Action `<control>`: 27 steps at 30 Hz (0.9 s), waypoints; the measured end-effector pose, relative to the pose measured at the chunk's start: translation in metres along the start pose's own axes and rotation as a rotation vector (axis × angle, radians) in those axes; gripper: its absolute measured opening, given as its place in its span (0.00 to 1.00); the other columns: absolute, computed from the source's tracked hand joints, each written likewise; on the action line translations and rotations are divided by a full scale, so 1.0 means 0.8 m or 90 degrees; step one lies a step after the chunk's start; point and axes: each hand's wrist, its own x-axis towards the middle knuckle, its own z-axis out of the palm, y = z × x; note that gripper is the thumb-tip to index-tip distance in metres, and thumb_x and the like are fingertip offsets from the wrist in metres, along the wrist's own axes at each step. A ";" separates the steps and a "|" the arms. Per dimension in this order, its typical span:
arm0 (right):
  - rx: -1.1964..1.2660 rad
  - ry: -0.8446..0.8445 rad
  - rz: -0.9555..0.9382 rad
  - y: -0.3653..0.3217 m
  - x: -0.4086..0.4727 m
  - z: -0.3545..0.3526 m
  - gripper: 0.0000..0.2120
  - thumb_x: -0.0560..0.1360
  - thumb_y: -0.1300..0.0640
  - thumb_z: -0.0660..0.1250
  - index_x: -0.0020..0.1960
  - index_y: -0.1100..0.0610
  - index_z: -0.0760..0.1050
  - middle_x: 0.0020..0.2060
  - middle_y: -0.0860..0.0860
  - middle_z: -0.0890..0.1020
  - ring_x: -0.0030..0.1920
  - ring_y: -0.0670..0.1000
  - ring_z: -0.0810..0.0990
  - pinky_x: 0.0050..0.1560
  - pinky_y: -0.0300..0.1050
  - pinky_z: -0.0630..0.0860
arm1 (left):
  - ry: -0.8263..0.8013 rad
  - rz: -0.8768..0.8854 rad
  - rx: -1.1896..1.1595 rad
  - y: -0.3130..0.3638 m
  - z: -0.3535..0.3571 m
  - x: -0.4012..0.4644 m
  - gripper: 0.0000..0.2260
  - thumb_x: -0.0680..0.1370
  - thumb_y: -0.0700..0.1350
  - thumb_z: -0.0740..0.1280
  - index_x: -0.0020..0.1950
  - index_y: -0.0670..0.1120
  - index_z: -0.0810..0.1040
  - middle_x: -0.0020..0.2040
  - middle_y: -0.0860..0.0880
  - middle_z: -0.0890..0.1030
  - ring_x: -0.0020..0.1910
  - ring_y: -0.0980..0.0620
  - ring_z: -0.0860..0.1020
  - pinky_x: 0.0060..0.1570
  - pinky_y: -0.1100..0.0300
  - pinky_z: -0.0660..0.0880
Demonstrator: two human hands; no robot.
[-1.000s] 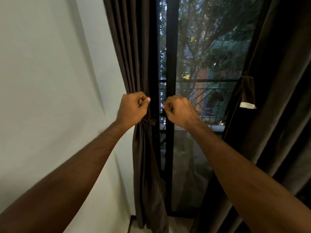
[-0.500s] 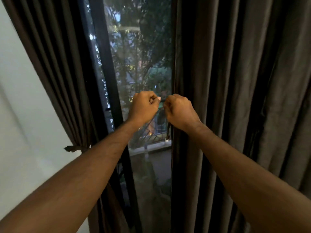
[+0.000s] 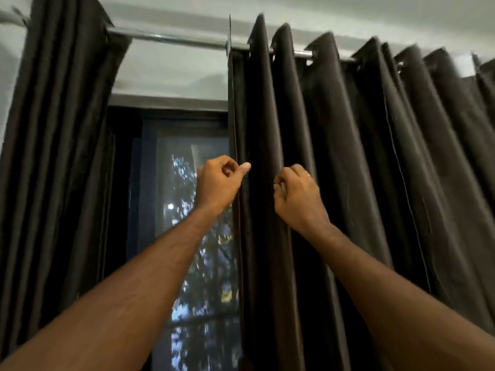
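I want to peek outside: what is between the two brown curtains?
The head view shows a window, with trees outside, between the left curtain and the right curtain.

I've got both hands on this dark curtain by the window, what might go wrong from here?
The left hand and right hand grip the right curtain well below the rod, so a sharp tug may jam its eyelets or strain the rod. The left hand holds only the thin front edge, which might slip free and leave the window uncovered.
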 end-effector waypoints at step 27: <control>0.098 -0.080 0.166 0.017 0.213 0.004 0.19 0.79 0.55 0.67 0.68 0.57 0.68 0.60 0.54 0.76 0.56 0.56 0.78 0.48 0.47 0.76 | 0.116 -0.099 0.344 0.003 -0.017 0.180 0.05 0.70 0.40 0.69 0.35 0.43 0.82 0.36 0.44 0.80 0.39 0.39 0.80 0.40 0.51 0.80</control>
